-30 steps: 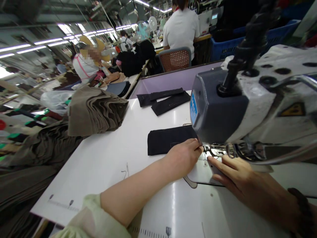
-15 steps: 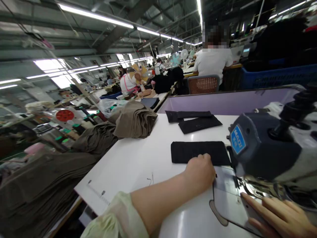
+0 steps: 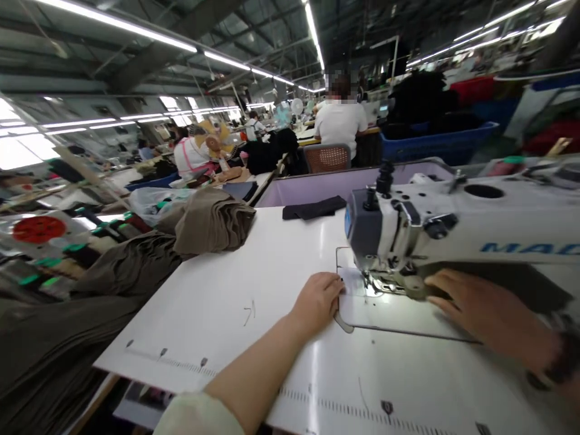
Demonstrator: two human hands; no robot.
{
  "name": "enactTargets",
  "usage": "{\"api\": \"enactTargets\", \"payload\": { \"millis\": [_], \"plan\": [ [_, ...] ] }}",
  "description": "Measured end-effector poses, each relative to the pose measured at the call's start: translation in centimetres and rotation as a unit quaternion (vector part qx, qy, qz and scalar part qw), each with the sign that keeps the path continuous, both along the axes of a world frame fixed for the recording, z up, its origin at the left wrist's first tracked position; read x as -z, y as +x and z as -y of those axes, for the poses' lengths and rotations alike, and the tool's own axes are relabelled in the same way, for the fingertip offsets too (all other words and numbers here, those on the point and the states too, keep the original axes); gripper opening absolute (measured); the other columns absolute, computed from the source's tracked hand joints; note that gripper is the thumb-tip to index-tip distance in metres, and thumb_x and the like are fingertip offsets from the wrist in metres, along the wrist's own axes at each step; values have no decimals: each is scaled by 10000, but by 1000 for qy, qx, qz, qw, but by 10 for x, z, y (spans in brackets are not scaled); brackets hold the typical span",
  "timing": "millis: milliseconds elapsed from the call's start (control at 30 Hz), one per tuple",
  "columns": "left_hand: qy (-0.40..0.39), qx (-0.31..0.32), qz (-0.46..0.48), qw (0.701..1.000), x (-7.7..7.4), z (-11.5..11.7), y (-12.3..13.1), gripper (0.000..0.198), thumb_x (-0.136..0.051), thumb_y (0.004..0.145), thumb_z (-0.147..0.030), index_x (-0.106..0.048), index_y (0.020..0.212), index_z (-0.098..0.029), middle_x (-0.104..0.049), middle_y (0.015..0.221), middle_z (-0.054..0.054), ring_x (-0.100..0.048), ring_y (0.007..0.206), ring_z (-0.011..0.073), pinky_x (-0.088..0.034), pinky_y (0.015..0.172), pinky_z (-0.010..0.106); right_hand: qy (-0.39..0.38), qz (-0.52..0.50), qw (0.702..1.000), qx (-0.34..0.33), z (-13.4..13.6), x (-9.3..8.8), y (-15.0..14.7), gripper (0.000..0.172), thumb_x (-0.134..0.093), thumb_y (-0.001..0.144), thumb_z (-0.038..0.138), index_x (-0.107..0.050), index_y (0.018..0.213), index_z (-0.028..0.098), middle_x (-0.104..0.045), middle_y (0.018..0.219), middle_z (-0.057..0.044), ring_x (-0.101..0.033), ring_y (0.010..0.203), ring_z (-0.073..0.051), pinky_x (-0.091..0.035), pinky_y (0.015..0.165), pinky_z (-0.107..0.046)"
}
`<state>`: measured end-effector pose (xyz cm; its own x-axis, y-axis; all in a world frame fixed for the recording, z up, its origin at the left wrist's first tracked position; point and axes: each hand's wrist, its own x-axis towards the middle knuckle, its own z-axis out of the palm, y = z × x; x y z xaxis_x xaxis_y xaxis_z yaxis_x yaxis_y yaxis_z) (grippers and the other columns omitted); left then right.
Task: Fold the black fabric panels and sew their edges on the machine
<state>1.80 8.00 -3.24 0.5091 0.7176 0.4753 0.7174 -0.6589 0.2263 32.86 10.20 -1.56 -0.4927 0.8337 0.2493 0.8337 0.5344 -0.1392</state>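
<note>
My left hand (image 3: 318,302) rests on the white tabletop, its fingers curled together at the left edge of the metal needle plate (image 3: 408,319). Nothing shows in those fingers. Beneath the arm of the sewing machine (image 3: 457,220), my right hand (image 3: 480,311) has thumb and fingers at the edge of a dark olive fabric piece (image 3: 521,283). It appears to pinch that edge, close to the right of the presser foot (image 3: 378,284); motion blurs the grip. Dark fabric strips (image 3: 313,208) lie overlapped at the table's back, left of the machine head.
Brown fabric stacks (image 3: 212,223) flank the table (image 3: 190,320) on the left, with thread cones (image 3: 90,254) behind them. A lilac panel (image 3: 290,190) borders the back. Loose threads (image 3: 250,313) lie on the tabletop. A person in white (image 3: 341,124) sits ahead, near a blue crate (image 3: 435,142).
The view has turned right. The black piece that lay before my left hand no longer shows there. My right hand has left the needle plate and is at the olive fabric under the machine arm.
</note>
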Motion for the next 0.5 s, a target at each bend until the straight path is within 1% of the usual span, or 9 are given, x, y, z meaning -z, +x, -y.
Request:
{"api": "enactTargets", "payload": {
  "millis": [33,100,200,267,333,400,500],
  "plan": [
    [0,8,7,1000,1,-3,0,235,-448,844,-88,-626,993,-125,-635,1030,124,-583,963,215,-496,858,384,-13,3,1000,6,-2,-5,-4,209,-440,824,327,-606,846,202,-618,854,-64,-588,759,-196,-437,670,-327],
    [0,20,17,1000,1,-9,0,240,-442,844,-78,-629,989,-119,-637,1001,124,-586,930,215,-505,835,388,-28,8,999,21,-4,-10,-14,193,-423,821,277,-589,758,199,-598,776,-51,-572,710,-182,-422,651,-314],
    [-2,28,31,999,0,-14,-1,246,-442,844,-76,-630,997,-120,-637,971,118,-584,892,213,-518,798,381,-31,2,998,49,-2,-10,-23,206,-402,802,222,-542,654,194,-568,693,-48,-552,668,-176,-406,642,-306],
    [-8,31,38,999,-1,-13,-2,246,-442,849,-83,-630,1000,-128,-635,972,111,-580,887,213,-520,788,377,-36,-12,997,65,0,-10,-25,213,-400,791,222,-517,616,197,-559,667,-44,-547,649,-171,-402,634,-299],
    [-17,32,44,998,0,-12,-2,245,-443,850,-87,-632,1001,-133,-630,979,108,-574,889,218,-518,784,381,-44,-37,995,83,1,-13,-24,220,-392,798,251,-525,629,205,-577,678,-34,-556,651,-163,-407,630,-289],
    [-27,31,49,998,0,-11,-2,241,-453,847,-91,-633,1001,-135,-624,979,108,-567,884,225,-515,777,392,-48,-71,990,116,-1,-15,-19,231,-373,815,295,-552,691,217,-610,706,-22,-575,656,-158,-423,618,-280],
    [-40,30,54,997,-3,-11,-1,234,-476,837,-96,-634,1007,-130,-615,975,113,-557,864,235,-511,758,411,-28,-133,971,197,-4,-13,-7,265,-355,820,370,-565,771,215,-638,702,-24,-595,622,-171,-448,573,-291]
  ]
}}
